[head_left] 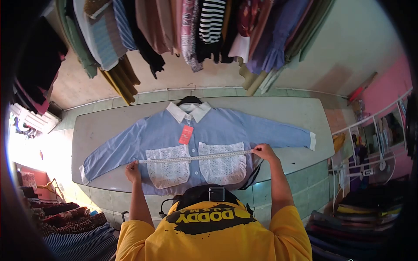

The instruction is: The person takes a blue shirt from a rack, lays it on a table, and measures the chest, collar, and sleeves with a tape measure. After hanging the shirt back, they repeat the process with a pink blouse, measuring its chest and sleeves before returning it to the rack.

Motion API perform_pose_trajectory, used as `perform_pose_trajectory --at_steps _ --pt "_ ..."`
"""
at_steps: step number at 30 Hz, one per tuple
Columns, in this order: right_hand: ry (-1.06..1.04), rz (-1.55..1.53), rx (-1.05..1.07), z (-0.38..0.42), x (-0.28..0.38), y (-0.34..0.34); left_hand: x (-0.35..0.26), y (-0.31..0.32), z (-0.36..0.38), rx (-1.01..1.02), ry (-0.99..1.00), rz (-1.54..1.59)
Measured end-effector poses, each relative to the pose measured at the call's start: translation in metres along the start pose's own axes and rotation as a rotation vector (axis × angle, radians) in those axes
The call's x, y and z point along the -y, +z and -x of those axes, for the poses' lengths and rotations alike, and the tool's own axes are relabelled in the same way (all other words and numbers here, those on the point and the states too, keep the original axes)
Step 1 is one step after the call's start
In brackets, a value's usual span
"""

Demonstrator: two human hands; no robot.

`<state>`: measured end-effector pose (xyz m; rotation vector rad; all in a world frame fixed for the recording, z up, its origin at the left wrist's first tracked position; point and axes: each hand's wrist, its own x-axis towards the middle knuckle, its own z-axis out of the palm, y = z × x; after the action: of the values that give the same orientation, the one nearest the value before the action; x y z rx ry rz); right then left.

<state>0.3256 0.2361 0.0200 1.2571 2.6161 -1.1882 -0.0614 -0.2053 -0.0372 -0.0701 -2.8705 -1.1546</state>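
Observation:
A light blue shirt point(213, 124) with a white collar, white cuffs and two white lace pockets lies spread out, sleeves stretched to both sides. A black hanger point(190, 100) sits inside its collar, and a red tag point(186, 135) rests on the chest. Across the pockets runs a white measuring tape point(196, 157), pulled straight. My left hand point(133, 171) pinches one tape end near the shirt's left side. At the opposite side, below the other sleeve, my right hand point(264, 152) pinches the tape between closed fingers.
The shirt lies on a long grey table point(104, 117). Above its far side hang many garments point(209, 30). Folded clothes are stacked at the lower left point(78, 235) and lower right point(357, 222). A white fan point(383, 167) stands by a rack on the right.

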Motion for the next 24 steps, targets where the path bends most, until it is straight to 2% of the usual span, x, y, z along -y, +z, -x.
perform_pose_trajectory --at_steps 5,9,11,14,16,17,18,19,20,21,23,24 --pt "-0.07 0.031 -0.018 0.003 0.008 0.0 0.003 -0.002 0.005 -0.024 0.035 0.052" --pt "-0.016 0.06 -0.005 0.007 0.011 -0.002 0.001 0.001 0.007 -0.056 0.007 -0.008" --pt "-0.046 -0.006 -0.122 0.009 0.003 0.001 -0.001 0.003 0.009 -0.051 -0.025 -0.019" --pt "-0.001 -0.052 -0.104 0.012 0.003 0.0 -0.018 -0.006 0.018 0.056 -0.04 -0.156" --pt "-0.056 -0.042 -0.176 0.017 0.008 0.001 -0.048 -0.009 0.041 -0.043 0.161 -0.372" --pt "-0.114 -0.031 -0.241 0.02 0.01 -0.001 -0.055 -0.008 0.049 -0.041 0.164 -0.371" --pt "-0.111 -0.03 -0.243 0.021 0.008 -0.004 -0.058 -0.008 0.059 0.005 0.304 -0.381" --pt "-0.102 0.015 -0.346 0.022 0.004 -0.008 -0.057 -0.007 0.068 0.051 0.442 -0.391" --pt "-0.091 0.06 -0.446 0.024 0.0 -0.012 -0.045 -0.004 0.07 0.265 0.342 -0.457" --pt "-0.087 0.061 -0.442 0.024 -0.011 -0.015 -0.045 -0.005 0.071 0.27 0.34 -0.46" --pt "0.072 0.203 -0.424 0.023 -0.056 -0.019 -0.048 -0.009 0.076 0.283 0.314 -0.534" --pt "0.125 0.238 -0.311 0.028 -0.061 -0.026 -0.049 -0.01 0.077 0.284 0.315 -0.527"
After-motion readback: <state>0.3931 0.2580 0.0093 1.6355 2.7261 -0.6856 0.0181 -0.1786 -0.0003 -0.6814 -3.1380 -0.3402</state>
